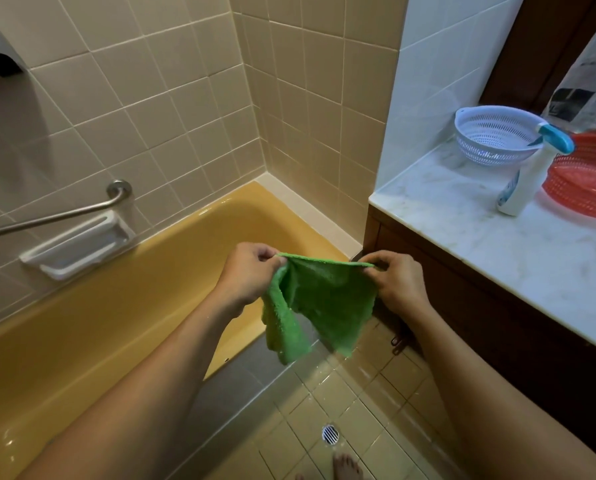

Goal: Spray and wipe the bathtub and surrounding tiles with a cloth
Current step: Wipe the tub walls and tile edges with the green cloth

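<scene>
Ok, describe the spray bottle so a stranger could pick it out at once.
Find the white marble counter right of the yellow bathtub. On it sit a white colander and a red basket, with the spray bottle between them. It alone is tall and slim: white body, blue trigger head.

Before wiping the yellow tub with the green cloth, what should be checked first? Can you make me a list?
1. Grip on the green fluffy cloth: the left hand and right hand both pinch its top edge. Ok.
2. Spread flat: the part below the left hand hangs bunched. Not ok.
3. Ready to spray: the white spray bottle with blue trigger stands on the white marble counter, in no hand. Not ok.
4. Sprayed already: the yellow bathtub, cannot tell.
5. Dry footing: the beige floor tiles show shiny drops. Not ok.
</scene>
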Available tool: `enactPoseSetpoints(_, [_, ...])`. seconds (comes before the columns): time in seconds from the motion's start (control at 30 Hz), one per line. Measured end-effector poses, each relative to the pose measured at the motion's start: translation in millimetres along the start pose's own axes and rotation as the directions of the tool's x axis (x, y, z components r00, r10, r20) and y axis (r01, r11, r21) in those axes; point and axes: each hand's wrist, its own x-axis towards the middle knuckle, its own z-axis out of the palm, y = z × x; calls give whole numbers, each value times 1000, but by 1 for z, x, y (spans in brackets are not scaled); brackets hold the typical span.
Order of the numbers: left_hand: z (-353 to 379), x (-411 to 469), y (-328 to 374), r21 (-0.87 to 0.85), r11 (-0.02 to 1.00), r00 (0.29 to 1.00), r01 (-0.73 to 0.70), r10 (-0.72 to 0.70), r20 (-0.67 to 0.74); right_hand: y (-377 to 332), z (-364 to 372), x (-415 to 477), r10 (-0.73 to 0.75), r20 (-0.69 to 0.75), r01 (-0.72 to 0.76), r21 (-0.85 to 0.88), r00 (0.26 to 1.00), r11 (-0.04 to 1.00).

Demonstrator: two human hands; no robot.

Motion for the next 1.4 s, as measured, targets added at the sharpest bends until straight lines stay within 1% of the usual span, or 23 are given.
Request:
enactPoseSetpoints(0.07, [5,-1,6,-88,994,998,67,-66,18,-4,4,-5,-33,-166,16,-102,986,995])
enactPoseSetpoints(0.1, [8,-1,10,-164,979,993,121,-118,29,-10,8,-12,-55,-197,40,-79,979,996])
enactPoseSetpoints(0.13, [11,0,16,-250,952,985,175,-171,37,-17,14,-24,-89,-139,89,-6,986,996])
enactPoseSetpoints(0.2, [16,2,27,-391,888,968,242,-250,30,-36,28,-57,-153,155,121,197,976,973])
enactPoseSetpoints(0.23, [16,4,31,-432,867,963,250,-269,18,-42,38,-72,-165,301,96,230,939,968])
enactPoseSetpoints(0.27, [14,7,35,-455,855,960,250,-279,4,-44,48,-85,-165,379,86,217,911,972])
enactPoseSetpoints(0.3, [11,9,38,-470,846,958,250,-288,-10,-43,58,-93,-142,380,77,180,914,981])
enactPoseSetpoints(0.37, [-1,15,41,-509,823,952,251,-305,-23,-42,70,-92,-57,263,11,171,963,985])
enactPoseSetpoints(0.43, [-15,18,38,-556,794,955,246,-295,2,-44,69,-82,4,242,-76,290,970,954])
enactPoseSetpoints(0.5, [-27,11,29,-505,836,973,216,-227,41,-53,62,-68,25,296,-152,415,955,897])
enactPoseSetpoints(0.57, [-31,-6,10,-333,928,986,166,-146,86,-64,57,-53,74,407,-297,518,910,802])
enactPoseSetpoints(0.63, [-25,-24,-14,-225,962,981,155,-123,148,-71,54,-40,106,568,-472,549,816,690])
enactPoseSetpoints(0.7, [-14,-36,-35,-287,941,967,182,-118,224,-75,53,-31,69,697,-571,522,714,634])
enactPoseSetpoints(0.77, [-5,-40,-47,-400,899,966,177,-82,244,-74,53,-28,-2,762,-591,503,647,631])
enactPoseSetpoints(0.87, [1,-40,-56,-438,893,993,98,-61,98,-69,47,-29,-100,807,-589,503,582,633])
enactPoseSetpoints(0.93, [3,-38,-58,-420,904,996,73,-86,-12,-67,40,-30,-110,820,-564,477,562,674])
enactPoseSetpoints(1.0, [3,-35,-57,-419,906,994,62,-96,-60,-67,33,-30,-64,818,-517,420,571,746])
enactPoseSetpoints(1.03, [3,-34,-54,-425,904,994,58,-92,-61,-66,32,-30,-17,802,-466,364,597,806])
enactPoseSetpoints(1.13, [7,-32,-47,-507,860,994,61,-96,-43,-64,30,-34,92,664,-231,125,742,965])
enactPoseSetpoints(1.2, [13,-33,-43,-559,826,993,77,-116,-35,-64,31,-39,63,546,-121,72,835,990])
enactPoseSetpoints(1.27, [17,-32,-43,-555,828,990,84,-133,-49,-67,31,-47,-12,439,-54,139,898,989])
enactPoseSetpoints(1.33, [19,-32,-42,-528,844,987,91,-147,-65,-72,32,-54,-135,374,99,114,917,989])
enactPoseSetpoints(1.4, [18,-33,-41,-526,844,984,106,-165,-67,-75,37,-58,-214,357,224,14,909,974])
